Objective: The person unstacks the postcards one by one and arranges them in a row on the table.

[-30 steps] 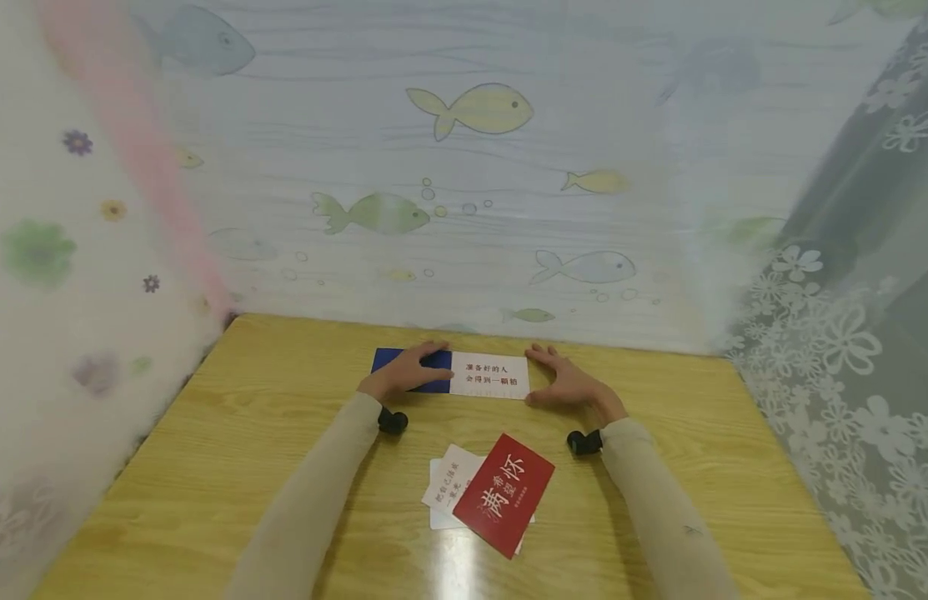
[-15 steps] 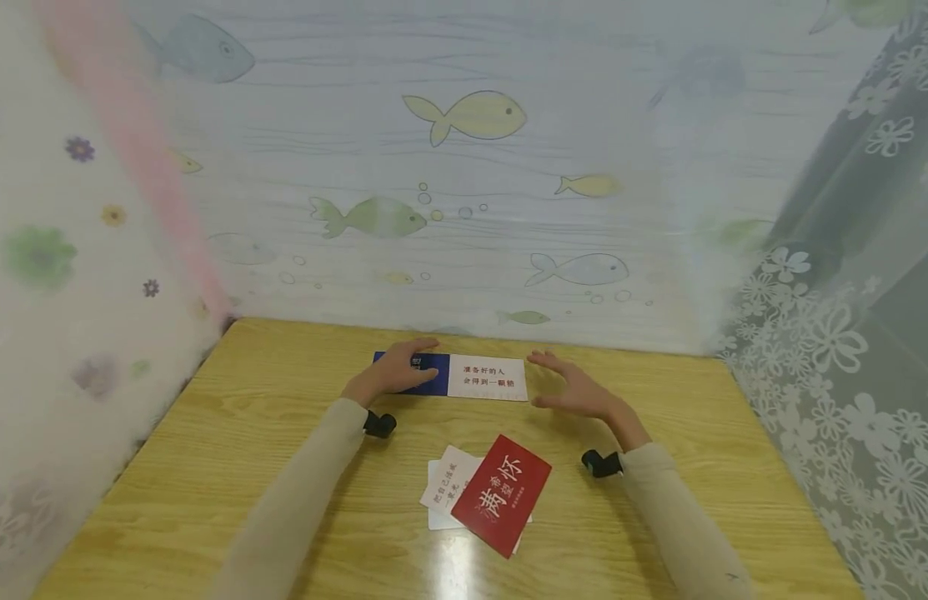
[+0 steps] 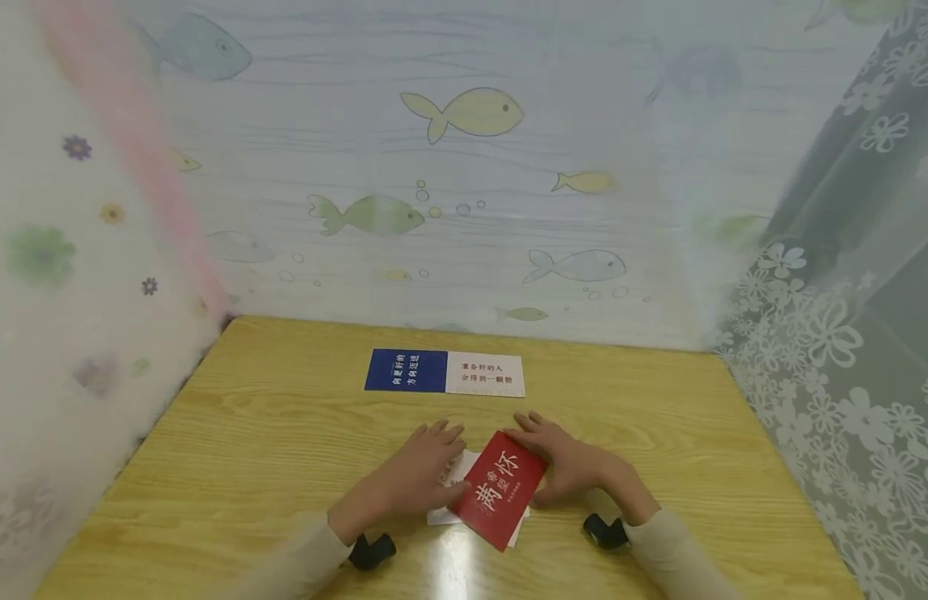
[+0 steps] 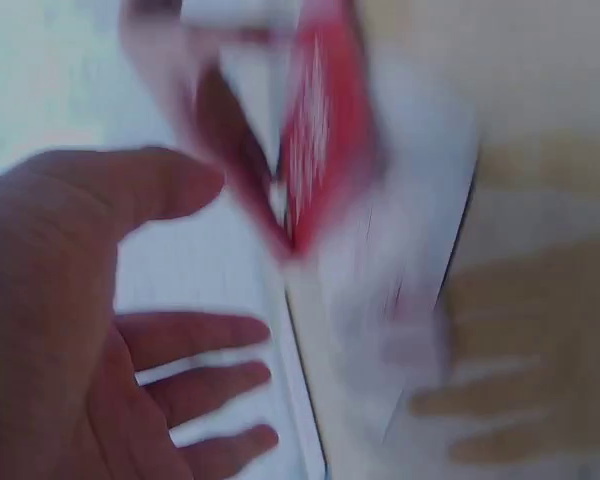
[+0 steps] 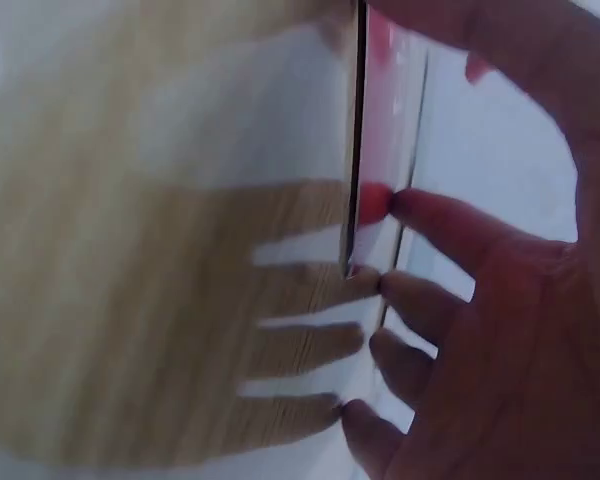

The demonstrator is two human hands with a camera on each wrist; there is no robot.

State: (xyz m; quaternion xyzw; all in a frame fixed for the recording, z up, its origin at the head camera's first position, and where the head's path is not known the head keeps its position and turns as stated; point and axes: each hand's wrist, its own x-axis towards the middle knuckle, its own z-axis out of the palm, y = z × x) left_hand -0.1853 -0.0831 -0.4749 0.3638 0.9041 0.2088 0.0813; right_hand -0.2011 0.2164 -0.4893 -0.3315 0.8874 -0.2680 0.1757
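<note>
Now both hands are down at the loose pile in the lower middle of the head view. Half a second ago they were higher in the frame, on either side of the two-card row. The row has come fully into sight: the blue card [image 3: 406,370] at left, which the left hand partly covered, and the pale lettered card [image 3: 484,374] at right, lying flat and edge to edge on the table [image 3: 283,417]. Their place has hardly altered, so that pair looks settled, and the work seems to have passed to the pile.

On top of the pile lies the red card [image 3: 501,492], tilted, its lettering facing up; a white sheet [image 3: 443,517] shows beneath its left side. The red card sits about where it did earlier, so it seems not to have been shifted yet.

The left hand [image 3: 417,471] comes in from the lower left. Its grip is spread, fingers long, the thumb near the card's left corner and apparently holding nothing; blur in the left wrist view leaves actual contact uncertain. The right hand [image 3: 574,460] is at the card's upper right, its grip spread around that corner, thumb lower down. In the right wrist view a fingertip seems to meet the red edge, but I cannot tell whether it has any firm hold. Between them, the hands frame the red card without visibly lifting it.
</note>
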